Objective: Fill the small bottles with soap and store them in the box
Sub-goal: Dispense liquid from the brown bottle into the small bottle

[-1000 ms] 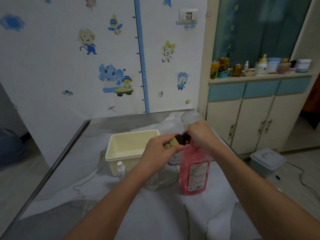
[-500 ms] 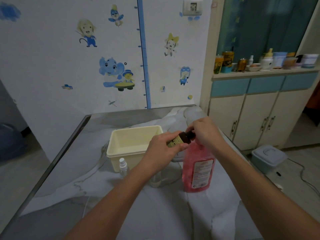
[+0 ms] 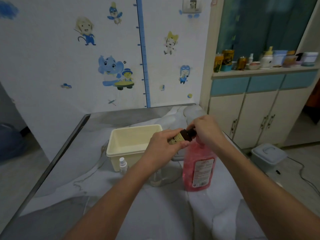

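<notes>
Small brown bottle: light, stiff, probably slippery. Your left grip clasps its labelled body; your right grip pinches the cap. Hold it mid-body.

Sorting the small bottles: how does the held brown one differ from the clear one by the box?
The brown bottle is dark, labelled; the clear bottle is see-through, white-topped. The brown bottle is tilted in the left hand, right hand at its cap; the clear bottle stands untouched. Both are small.
</notes>
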`<state>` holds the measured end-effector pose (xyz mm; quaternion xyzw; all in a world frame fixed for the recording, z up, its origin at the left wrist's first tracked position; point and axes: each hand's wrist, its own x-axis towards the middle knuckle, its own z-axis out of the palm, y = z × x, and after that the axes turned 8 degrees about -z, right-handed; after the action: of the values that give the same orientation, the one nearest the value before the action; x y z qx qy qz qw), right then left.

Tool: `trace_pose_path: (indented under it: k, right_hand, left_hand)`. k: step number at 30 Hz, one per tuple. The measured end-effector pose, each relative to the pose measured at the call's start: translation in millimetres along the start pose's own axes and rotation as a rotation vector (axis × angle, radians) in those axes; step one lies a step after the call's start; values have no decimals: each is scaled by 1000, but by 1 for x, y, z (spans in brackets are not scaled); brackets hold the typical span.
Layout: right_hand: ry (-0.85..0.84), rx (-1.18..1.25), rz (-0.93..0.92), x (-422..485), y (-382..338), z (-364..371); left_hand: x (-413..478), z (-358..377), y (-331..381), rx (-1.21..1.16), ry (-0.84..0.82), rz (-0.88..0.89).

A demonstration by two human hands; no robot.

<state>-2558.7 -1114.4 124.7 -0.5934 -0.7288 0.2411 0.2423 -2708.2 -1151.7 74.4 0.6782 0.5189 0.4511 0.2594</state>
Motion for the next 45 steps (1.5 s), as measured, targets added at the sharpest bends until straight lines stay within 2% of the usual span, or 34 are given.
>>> trace_pose_path:
  k: [3,6,7,8,11,13,15,16,19,21,22,23,24,25,26,28,29,31,32,34,37,38,40,42,43,45]
  right_hand:
    - [175,313,6,-1,5,2]
    - [63,155,-17,4,4,0]
    - [87,168,9,0,-3,-5]
    - [44,29,18,-3,-9,-11]
    - [24,288,38,2,-8,-10]
    - [108,376,46,3,-5,-11]
    - [36,195,33,2,-8,-9]
    - [43,135,89,-2,-6,-6]
    - [76,262,40,3,3,2]
    - [93,171,4,8,7,4]
    - [50,73,-6,6,4,5]
    - [53,75,2,4,5,7]
    - [50,189,57,6,5,3]
    - [94,245,-16,7,8,2]
    - [137,304,-5,6,6,-2]
    - [151,211,-104,4,7,-8]
    - [103,62,-168,6,7,-9]
    - [61,-226,-176,8,-1,-8]
    - [65,-254,-156,11,-1,-7]
    - [69,-160,-86,6,2,-1]
    - [168,352,1,3,3,1]
    - [160,398,15,3,2,2]
    - [72,46,-62,9,5,3]
    - [41,-76,-30,-4,-8,-4]
    - [29,-56,-28,-4,-8,-6]
    - [50,197,12,2,-2,-9]
  left_hand:
    - [-2,2,-1,-5,4,-6]
    - [-1,1,2,-1,2,-10]
    - [-1,-1,4,5,2,-6]
    - [0,-3,6,12,4,3]
    - [4,-6,11,32,1,13]
    - [4,-5,11,30,-2,11]
    - [4,-4,9,22,-6,6]
    - [4,-2,7,25,-7,4]
    - [2,1,2,24,-4,3]
    - [2,2,2,23,-4,1]
    - [2,2,2,30,-6,2]
    - [1,1,3,37,-10,2]
    - [1,0,4,42,-14,3]
    - [1,-1,6,44,-19,2]
    - [2,-2,8,41,-19,-2]
    - [4,-6,11,37,-18,-4]
    - [5,-7,12,47,-23,-3]
    - [6,-8,12,66,-36,-1]
    - [6,-8,11,62,-35,-3]
    - [6,-6,8,44,-27,-10]
    - [5,-1,3,18,-24,-24]
    - [4,0,3,7,-21,-28]
    - [3,0,3,-5,-13,-25]
    - [2,-1,6,6,-17,-24]
    - [3,-2,8,8,-21,-23]
    - [4,-5,12,0,-25,-16]
